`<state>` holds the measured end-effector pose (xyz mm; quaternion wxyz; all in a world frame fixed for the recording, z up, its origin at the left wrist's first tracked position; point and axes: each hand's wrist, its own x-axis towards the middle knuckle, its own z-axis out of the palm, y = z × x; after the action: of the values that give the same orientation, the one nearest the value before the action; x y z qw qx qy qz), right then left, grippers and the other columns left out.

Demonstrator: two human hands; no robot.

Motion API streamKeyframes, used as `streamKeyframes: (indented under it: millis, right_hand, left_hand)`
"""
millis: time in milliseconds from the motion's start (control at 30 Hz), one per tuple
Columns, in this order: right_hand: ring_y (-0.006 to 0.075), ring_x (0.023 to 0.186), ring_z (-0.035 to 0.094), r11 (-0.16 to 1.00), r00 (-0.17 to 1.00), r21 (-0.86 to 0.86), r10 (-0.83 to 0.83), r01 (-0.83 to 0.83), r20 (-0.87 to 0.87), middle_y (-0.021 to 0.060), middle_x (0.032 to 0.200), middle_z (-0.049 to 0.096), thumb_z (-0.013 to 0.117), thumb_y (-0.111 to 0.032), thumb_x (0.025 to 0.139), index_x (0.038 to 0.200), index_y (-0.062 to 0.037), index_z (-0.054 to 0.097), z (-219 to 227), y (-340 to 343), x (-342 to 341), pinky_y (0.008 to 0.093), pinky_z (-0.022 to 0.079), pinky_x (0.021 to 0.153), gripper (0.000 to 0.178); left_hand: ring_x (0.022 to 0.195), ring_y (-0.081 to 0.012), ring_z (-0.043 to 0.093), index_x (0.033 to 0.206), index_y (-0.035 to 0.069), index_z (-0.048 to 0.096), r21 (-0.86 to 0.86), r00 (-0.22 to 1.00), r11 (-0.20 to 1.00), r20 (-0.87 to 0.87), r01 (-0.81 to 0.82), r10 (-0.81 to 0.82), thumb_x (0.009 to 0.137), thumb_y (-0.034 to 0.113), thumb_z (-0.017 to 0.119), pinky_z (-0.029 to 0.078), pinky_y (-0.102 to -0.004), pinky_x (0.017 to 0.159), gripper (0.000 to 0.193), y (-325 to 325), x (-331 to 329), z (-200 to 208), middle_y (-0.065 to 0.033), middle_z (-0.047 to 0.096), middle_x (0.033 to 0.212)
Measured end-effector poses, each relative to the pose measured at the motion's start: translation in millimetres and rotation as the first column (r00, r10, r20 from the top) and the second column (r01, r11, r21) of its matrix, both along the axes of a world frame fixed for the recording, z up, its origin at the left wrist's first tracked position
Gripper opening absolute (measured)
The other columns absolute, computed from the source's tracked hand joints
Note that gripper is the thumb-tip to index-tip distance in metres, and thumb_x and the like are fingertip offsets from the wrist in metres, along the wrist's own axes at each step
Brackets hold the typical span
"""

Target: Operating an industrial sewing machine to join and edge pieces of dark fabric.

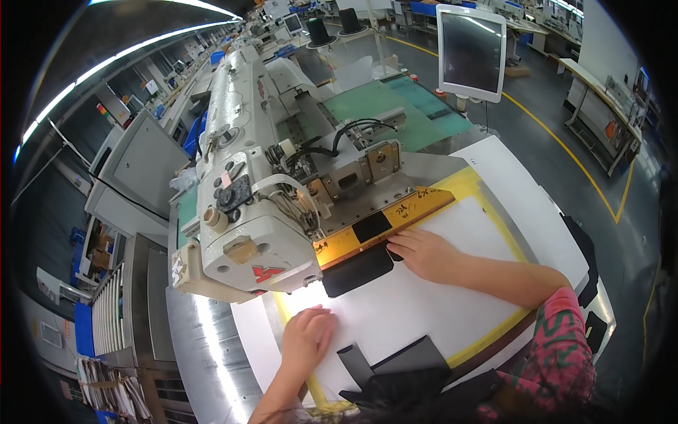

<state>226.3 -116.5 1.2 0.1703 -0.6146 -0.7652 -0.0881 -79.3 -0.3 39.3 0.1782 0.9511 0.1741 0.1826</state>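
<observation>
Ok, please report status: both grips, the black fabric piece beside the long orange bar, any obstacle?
Right grip at long orange bar; left grip over white sheet. Black fabric piece flat beside bar. Possible obstacle: white machine head at bar's left end.

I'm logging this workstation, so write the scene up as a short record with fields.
Machine: white sewing machine
Left hand: loosely curled over the white sheet, nothing visible in it
Right hand: fingertips at the near edge of the gold bar; grip unclear
Beside right hand: black piece, partly beyond the bar's near edge
Sheet border: yellow tape
Screen: dark, upper right
</observation>
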Motion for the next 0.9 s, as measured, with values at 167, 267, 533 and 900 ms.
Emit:
streamKeyframes:
  millis: [167,267,533,900]
  right_hand:
    - [0.035,0.129,0.042,1.0,0.996,-0.02,0.012,-0.014,-0.087,0.0233,0.136,0.047,0.055,-0.044,0.09,0.127,0.0092,0.05,3,-18,-20,0.0447,0.031,0.107,0.065]
    - [0.0345,0.131,0.041,0.999,0.992,-0.035,-0.041,0.038,-0.116,0.0234,0.139,0.044,0.061,-0.04,0.087,0.131,0.0067,0.046,2,-11,-19,0.0471,0.032,0.108,0.066]
    - [0.0336,0.131,0.04,0.998,0.996,-0.049,-0.034,0.03,-0.087,0.0228,0.136,0.046,0.053,-0.045,0.092,0.128,0.0086,0.048,3,-22,-20,0.0478,0.029,0.108,0.065]
    - [0.0316,0.131,0.04,0.994,0.996,-0.066,-0.085,0.083,-0.021,0.019,0.136,0.047,0.049,-0.045,0.093,0.129,0.0055,0.049,9,-19,-19,0.0474,0.026,0.109,0.062]
  left_hand:
    - [0.127,-0.0322,0.047,0.128,0.007,0.053,0.199,0.979,0.974,-0.192,0.105,-0.067,0.081,0.029,0.068,0.037,-0.0446,0.105,0.054,-20,53,8,-0.0145,0.049,0.136]
    - [0.126,-0.0336,0.047,0.132,0.005,0.051,0.217,0.985,0.974,-0.166,0.071,-0.034,0.082,0.036,0.067,0.036,-0.0453,0.106,0.061,-11,69,-6,-0.0151,0.047,0.138]
    - [0.127,-0.0366,0.045,0.132,0.001,0.049,0.238,0.98,0.97,-0.201,0.047,0.002,0.081,0.041,0.068,0.036,-0.0476,0.106,0.068,-13,68,-6,-0.0191,0.045,0.139]
    - [0.125,-0.04,0.045,0.133,0.003,0.049,0.205,0.98,0.977,-0.197,0.057,-0.016,0.081,0.041,0.068,0.037,-0.0502,0.104,0.067,-2,69,-12,-0.0216,0.044,0.139]
